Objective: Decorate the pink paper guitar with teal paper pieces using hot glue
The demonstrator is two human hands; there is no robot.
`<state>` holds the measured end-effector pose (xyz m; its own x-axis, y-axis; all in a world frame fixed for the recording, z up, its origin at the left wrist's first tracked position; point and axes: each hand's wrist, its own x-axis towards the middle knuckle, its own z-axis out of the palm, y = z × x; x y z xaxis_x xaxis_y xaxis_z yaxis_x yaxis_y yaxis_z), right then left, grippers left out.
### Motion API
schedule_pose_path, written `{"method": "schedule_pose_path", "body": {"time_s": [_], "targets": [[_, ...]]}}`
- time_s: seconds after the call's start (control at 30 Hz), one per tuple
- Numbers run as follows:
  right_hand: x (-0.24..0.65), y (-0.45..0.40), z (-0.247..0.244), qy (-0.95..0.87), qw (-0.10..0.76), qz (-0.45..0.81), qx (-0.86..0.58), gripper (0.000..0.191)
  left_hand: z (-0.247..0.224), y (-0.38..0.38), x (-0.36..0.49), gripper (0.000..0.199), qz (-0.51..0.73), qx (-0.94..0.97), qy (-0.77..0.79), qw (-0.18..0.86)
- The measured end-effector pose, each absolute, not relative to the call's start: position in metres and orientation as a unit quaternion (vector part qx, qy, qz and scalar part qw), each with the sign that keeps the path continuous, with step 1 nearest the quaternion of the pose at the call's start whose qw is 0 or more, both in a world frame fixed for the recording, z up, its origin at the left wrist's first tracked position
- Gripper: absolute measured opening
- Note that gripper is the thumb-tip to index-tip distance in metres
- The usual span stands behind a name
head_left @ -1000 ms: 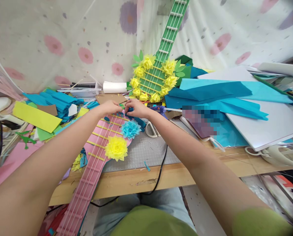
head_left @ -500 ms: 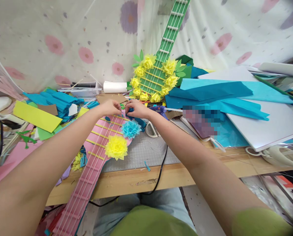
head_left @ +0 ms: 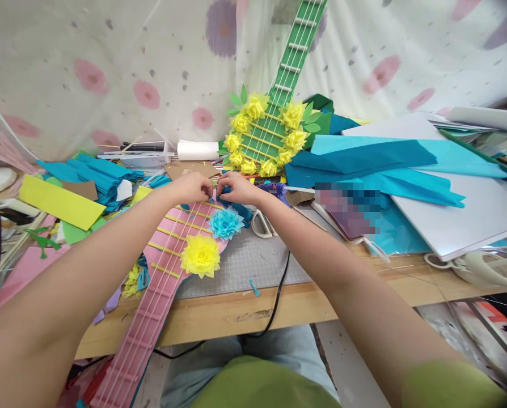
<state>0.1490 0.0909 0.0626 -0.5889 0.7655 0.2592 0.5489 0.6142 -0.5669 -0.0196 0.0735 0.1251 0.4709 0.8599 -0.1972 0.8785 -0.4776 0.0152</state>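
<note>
Fingers curled, my left hand (head_left: 197, 188) and right hand (head_left: 237, 188) are resting close together at the far end of a pink guitar (head_left: 168, 259), whose neck is pointing to seven o'clock. I cannot tell whether they are gripping anything. A blue flower (head_left: 227, 224) is lying at six o'clock from them.

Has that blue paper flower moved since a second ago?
No, no visible shift in any direction: the blue paper flower keeps its place against the gray cutting mat.

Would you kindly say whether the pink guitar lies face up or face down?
Face up: the pink guitar shows its white strings and yellow flower; its neck overhangs the table edge.
</note>
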Motion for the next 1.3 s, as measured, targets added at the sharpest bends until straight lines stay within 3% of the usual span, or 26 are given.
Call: {"method": "schedule_pose_path", "body": {"time_s": [0.23, 0.53, 1.0, 1.3], "targets": [[0.15, 0.091, 0.064, -0.868, 0.244, 0.216, -0.375, 0.012, 0.118, 0.08, -0.019, 0.03, -0.084, 0.85, 0.516, 0.061], [0.152, 0.091, 0.062, -0.868, 0.238, 0.216, -0.379, 0.014, 0.123, 0.082, -0.011, 0.017, -0.051, 0.834, 0.537, 0.114], [0.156, 0.09, 0.061, -0.871, 0.236, 0.212, -0.375, 0.012, 0.115, 0.085, -0.017, 0.029, -0.033, 0.825, 0.533, 0.185], [0.155, 0.087, 0.067, -0.875, 0.229, 0.206, -0.374, 0.013, 0.118, 0.08, -0.017, 0.025, -0.04, 0.867, 0.487, 0.098]]}}
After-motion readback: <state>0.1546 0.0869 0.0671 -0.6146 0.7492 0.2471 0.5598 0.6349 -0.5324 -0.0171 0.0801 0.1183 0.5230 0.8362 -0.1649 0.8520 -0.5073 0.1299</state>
